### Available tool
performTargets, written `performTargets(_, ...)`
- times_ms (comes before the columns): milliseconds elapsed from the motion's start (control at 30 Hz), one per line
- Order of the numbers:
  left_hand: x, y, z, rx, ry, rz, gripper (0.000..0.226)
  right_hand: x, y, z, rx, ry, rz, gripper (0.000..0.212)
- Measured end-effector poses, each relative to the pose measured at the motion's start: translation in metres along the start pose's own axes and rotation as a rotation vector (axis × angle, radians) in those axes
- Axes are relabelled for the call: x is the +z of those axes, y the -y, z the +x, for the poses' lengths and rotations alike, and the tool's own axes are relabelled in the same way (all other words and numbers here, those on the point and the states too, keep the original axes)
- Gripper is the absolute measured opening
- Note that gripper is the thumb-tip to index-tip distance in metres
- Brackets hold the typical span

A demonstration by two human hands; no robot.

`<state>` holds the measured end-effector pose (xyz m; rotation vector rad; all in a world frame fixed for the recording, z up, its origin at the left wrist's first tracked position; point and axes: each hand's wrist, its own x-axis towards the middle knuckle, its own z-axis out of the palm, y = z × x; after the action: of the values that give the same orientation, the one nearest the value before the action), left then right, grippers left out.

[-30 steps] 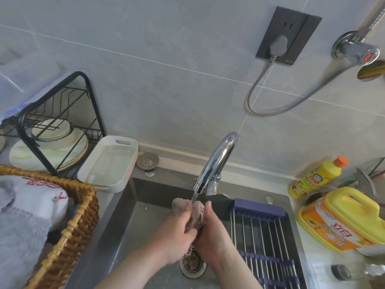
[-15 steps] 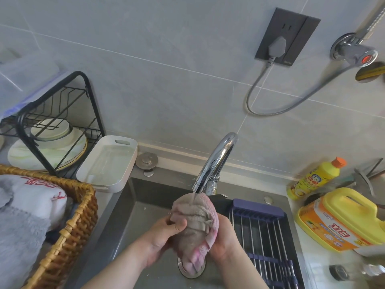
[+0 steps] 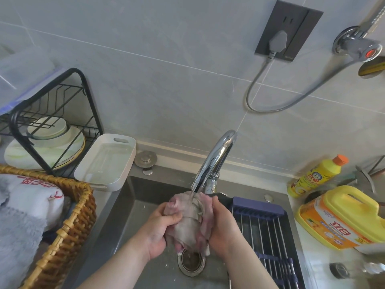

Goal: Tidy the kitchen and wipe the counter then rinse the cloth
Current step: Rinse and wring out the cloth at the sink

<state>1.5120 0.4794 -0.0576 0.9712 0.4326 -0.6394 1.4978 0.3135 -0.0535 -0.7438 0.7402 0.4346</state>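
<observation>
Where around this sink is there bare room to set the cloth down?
The blue rack on the right of the sink is bare. So is the sink's floor between its left wall and the left hand holding the cloth. Crowded: the right counter, with yellow jug and bottle; the left, with wicker basket and white tray.

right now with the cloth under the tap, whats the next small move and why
Probably rotate the cloth, gripped by the left hand and right hand, so its lower end meets the stream: the faucet water strikes only its top.
</observation>
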Motion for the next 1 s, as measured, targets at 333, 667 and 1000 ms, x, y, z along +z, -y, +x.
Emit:
performTargets(333, 0.002, -0.016, -0.011, -0.015, 0.083, -0.061, 0.042, 0.007, -0.026, -0.005, -0.364, -0.091, -0.871, 0.065)
performTargets(667, 0.015, -0.03, -0.019, -0.004, 0.203, -0.039, 0.039, 0.008, -0.028, -0.016, -0.425, -0.002, -0.596, 0.029)
performTargets(1000, -0.013, -0.032, -0.013, -0.062, 0.05, -0.168, 0.065, -0.008, -0.021, -0.019, -0.161, -0.026, 0.136, 0.041)
